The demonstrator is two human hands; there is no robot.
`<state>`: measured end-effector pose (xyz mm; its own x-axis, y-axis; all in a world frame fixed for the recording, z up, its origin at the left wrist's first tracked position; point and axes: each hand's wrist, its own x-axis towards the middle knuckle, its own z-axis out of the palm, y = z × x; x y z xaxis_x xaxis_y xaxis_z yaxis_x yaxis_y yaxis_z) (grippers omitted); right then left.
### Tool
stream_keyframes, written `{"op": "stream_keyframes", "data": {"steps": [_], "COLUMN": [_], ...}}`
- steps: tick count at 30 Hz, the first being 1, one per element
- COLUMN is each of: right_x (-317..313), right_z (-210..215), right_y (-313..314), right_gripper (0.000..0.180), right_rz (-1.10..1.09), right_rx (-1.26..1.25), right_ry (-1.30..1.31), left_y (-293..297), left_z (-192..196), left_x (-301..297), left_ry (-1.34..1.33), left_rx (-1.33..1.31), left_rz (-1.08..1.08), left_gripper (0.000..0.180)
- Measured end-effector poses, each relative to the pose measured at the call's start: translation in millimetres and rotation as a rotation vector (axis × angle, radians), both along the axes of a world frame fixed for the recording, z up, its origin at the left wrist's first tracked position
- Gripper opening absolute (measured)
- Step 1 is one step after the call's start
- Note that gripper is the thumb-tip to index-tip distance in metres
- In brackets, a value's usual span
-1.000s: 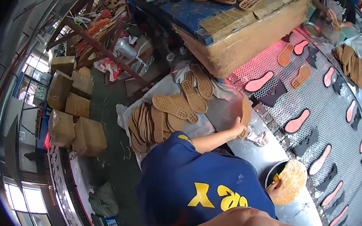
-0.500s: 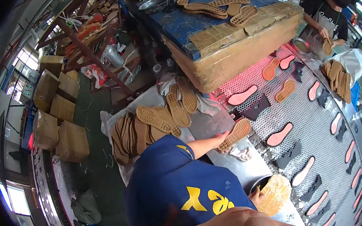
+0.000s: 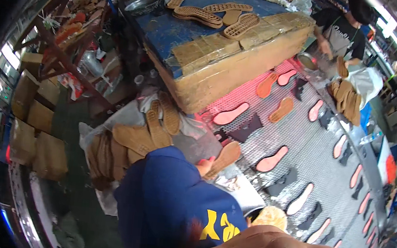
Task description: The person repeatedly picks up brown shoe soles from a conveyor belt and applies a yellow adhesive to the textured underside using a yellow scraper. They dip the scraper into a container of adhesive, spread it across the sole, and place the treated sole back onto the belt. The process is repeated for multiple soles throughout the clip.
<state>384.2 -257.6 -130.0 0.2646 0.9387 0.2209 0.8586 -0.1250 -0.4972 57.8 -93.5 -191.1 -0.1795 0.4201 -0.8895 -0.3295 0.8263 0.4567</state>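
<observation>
My left hand (image 3: pixel 205 166) grips a tan shoe sole (image 3: pixel 224 160) by its near edge, thumb on it, above the metal worktop. Beside my left arm, in its blue sleeve (image 3: pixel 154 177), lies a stack of tan soles (image 3: pixel 103 155), with textured soles (image 3: pixel 159 125) behind it. Only a sliver of my right hand (image 3: pixel 249 221) shows, next to a pale yellow, crusted round thing (image 3: pixel 271 217) by a dark rim. Its fingers, and anything in them, are hidden.
On the right, a perforated conveyor bed (image 3: pixel 258 198) carries pink soles (image 3: pixel 272 159) and dark cut pieces (image 3: pixel 248 128). A blue-topped table (image 3: pixel 187 50) bears more soles. At the far right, a co-worker (image 3: pixel 345 38) holds a sole. Cardboard boxes (image 3: pixel 50 157) stand left.
My view has shifted, so the scene sits further left and my right hand has nearly gone out of sight. The sole in my left hand has turned, its patterned face less visible.
</observation>
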Motion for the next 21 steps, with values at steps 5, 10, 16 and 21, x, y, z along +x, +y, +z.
{"op": "stream_keyframes", "data": {"steps": [5, 10, 16, 21], "right_x": [2, 7, 11, 13], "right_z": [6, 16, 13, 17], "right_y": [3, 8, 17, 19], "right_gripper": [0.026, 0.025, 0.025, 0.025], "right_rz": [0.007, -0.003, -0.018, -0.012], "right_rx": [0.026, 0.027, 0.044, 0.046], "right_ry": [0.120, 0.191, 0.243, 0.273], "left_y": [-10, -16, -16, -21], "left_z": [-35, -103, -132, -130], "left_x": [0, -5, -19, -17], "left_ry": [0.142, 0.230, 0.347, 0.310], "left_rx": [0.003, 0.007, 0.050, 0.008], "left_rz": [-0.065, -0.110, -0.135, -0.116], "left_gripper": [0.068, 0.069, 0.069, 0.068]}}
